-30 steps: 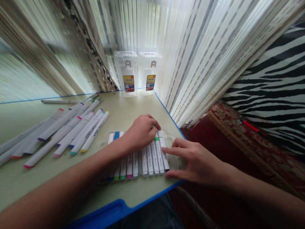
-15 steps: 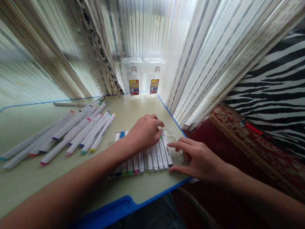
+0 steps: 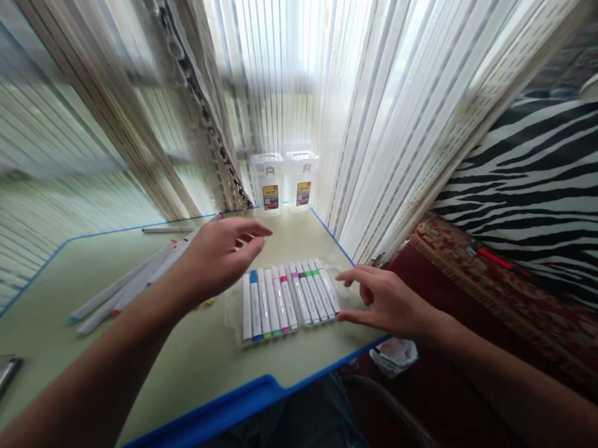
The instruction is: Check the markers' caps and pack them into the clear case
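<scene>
White markers (image 3: 288, 301) with coloured bands lie side by side in an open clear plastic case (image 3: 233, 318) near the table's right corner. My right hand (image 3: 380, 296) is at the case's right edge, thumb and forefinger apart, holding nothing. Up and to the left of the case, my left hand (image 3: 226, 252) hovers with its fingers stretched out and nothing visible in them. Beyond that hand, a pile of loose markers (image 3: 119, 289) lies on the table, partly hidden by my left hand and forearm.
Two clear plastic boxes (image 3: 270, 179) with labels stand at the back, against the striped curtains (image 3: 284, 74). The pale green table (image 3: 196, 378) has a blue edge. A dark-edged object (image 3: 5, 381) lies at far left; a white bag (image 3: 394, 356) is below the right edge.
My left hand has moved off the case to the left, toward the loose markers, uncovering the row. My right hand stays beside the case. The view has shifted a little.
</scene>
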Motion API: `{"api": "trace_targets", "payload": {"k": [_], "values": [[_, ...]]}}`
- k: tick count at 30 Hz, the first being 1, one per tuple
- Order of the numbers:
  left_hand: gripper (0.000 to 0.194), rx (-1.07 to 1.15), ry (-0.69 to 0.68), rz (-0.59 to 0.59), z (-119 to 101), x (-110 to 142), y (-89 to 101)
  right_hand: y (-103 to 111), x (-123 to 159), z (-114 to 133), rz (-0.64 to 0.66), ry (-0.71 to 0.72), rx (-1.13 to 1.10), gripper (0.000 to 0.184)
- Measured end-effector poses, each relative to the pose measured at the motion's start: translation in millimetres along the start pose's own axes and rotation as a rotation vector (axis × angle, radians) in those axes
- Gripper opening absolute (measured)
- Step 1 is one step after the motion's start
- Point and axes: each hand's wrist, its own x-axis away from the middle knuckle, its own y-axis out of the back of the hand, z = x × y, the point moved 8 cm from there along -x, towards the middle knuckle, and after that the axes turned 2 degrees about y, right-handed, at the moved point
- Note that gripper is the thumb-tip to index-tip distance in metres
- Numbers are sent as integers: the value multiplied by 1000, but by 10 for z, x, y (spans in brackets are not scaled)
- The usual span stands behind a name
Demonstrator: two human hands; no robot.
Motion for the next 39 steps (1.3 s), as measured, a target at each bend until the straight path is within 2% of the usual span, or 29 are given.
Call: {"api": "trace_targets", "payload": {"k": [3, 5, 8, 11, 14, 17, 22, 24, 26, 29, 31, 33, 36, 39], "values": [[37, -41, 106, -59, 171, 327, 125, 126, -60, -60, -102, -31, -33, 31], [39, -101, 139, -108, 280, 582, 118, 184, -89, -153, -177, -72, -48, 22], [42, -155, 148, -110, 467, 930, -58, 168, -108, -316, -239, -139, -70, 20], [45, -208, 78, -141, 610, 1171, -240, 69, -103, -421, -241, -185, -103, 26], [47, -225, 23, -127, 701, 1289, -386, -26, -103, -419, -211, -191, -124, 31], [43, -227, 7, -141, 696, 1338, -423, -79, -125, -352, -177, -172, -97, 33], [40, -211, 53, -123, 631, 1388, -402, -133, -211, -413, -181, -236, -104, 39], [40, -224, 82, -107, 618, 1399, -315, -182, -265, -489, -166, -274, -138, 45], [38, -234, 96, -91, 597, 1371, -137, -192, -299, -579, -187, -321, -152, 48], [33, -298, 95, -100, 631, 1175, 288, -165, -313, -688, -226, -369, -145, 50], [31, -432, 139, -70, 815, 929, 549, -120, -297, -720, -264, -381, -154, 51], [29, -497, 185, -72, 1107, 639, 758, -66, -260, -705, -298, -382, -169, 50], [24, -567, 243, -53, 1620, 232, 870, 26, -149, -624, -330, -369, -181, 49], [36, -598, 241, -13, 1967, -54, 781, 124, 41, -571, -341, -387, -165, 48]]}}
